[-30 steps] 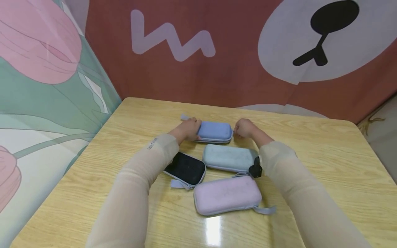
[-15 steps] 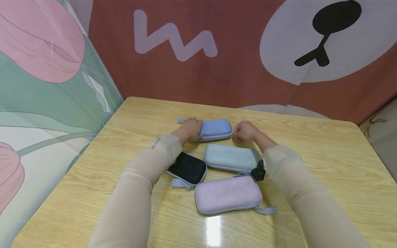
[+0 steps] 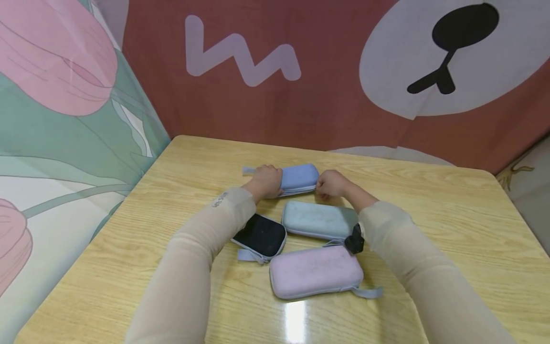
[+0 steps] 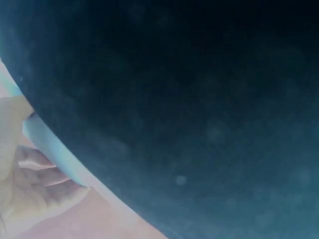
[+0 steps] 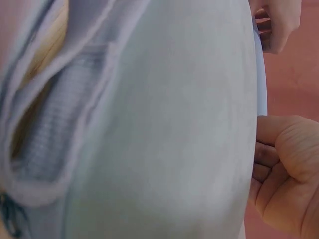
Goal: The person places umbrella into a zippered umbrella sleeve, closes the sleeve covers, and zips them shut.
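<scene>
At the far side of the table lies a blue zip case (image 3: 300, 177) with a pale strap at its left end. My left hand (image 3: 265, 181) grips that left end, its thumb on the near side. My right hand (image 3: 333, 184), fingers curled, pinches at the right end; what lies between the fingertips is hidden. In the right wrist view, the right thumb (image 5: 274, 127) meets the blue edge and the left hand (image 5: 281, 25) shows at the far end. In the left wrist view, the left hand (image 4: 37, 184) holds a pale blue edge, mostly behind a dark surface.
Nearer lie a pale teal case (image 3: 320, 220), a black case (image 3: 261, 235) partly under the left forearm, and a pink case (image 3: 315, 272) with a strap. A black object (image 3: 355, 240) shows at the right wrist. Printed cloth (image 3: 258, 110) hangs behind the wooden table (image 3: 451, 229).
The blue case has shifted slightly left and turned a little, its right end now farther back. My right hand has followed it left and slightly nearer; the left hand keeps its grip.
</scene>
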Action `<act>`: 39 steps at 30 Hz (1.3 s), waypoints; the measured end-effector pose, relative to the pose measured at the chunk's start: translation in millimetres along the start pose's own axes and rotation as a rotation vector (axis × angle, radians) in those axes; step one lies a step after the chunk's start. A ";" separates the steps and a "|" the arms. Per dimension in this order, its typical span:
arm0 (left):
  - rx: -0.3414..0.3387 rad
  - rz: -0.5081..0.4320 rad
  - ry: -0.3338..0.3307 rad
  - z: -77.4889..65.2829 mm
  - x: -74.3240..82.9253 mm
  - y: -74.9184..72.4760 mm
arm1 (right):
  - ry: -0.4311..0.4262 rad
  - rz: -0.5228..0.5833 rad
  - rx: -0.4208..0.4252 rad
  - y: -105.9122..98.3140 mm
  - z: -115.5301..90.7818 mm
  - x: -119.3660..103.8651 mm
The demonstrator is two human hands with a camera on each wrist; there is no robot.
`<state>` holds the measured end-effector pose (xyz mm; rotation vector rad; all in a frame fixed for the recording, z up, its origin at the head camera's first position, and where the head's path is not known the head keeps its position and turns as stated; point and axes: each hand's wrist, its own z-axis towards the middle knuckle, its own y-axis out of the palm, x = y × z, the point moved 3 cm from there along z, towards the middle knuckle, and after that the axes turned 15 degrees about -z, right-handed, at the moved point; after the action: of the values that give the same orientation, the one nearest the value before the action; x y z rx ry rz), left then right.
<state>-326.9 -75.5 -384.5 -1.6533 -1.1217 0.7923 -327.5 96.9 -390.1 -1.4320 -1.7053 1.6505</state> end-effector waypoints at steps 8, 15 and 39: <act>0.022 -0.091 0.027 0.2 -7.4 -0.4 | 0.074 -0.068 0.032 -4.1 4.7 -1.4; -0.046 -0.211 0.077 -6.9 -20.0 -3.9 | 0.121 -0.086 0.024 -10.5 5.3 2.5; -0.084 -0.256 0.190 -5.7 -14.6 -3.8 | 0.111 0.045 0.083 -6.9 11.6 9.6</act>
<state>-328.5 -90.5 -378.9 -1.5772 -1.2133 0.4208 -343.7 100.2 -390.4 -1.5030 -1.5372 1.6137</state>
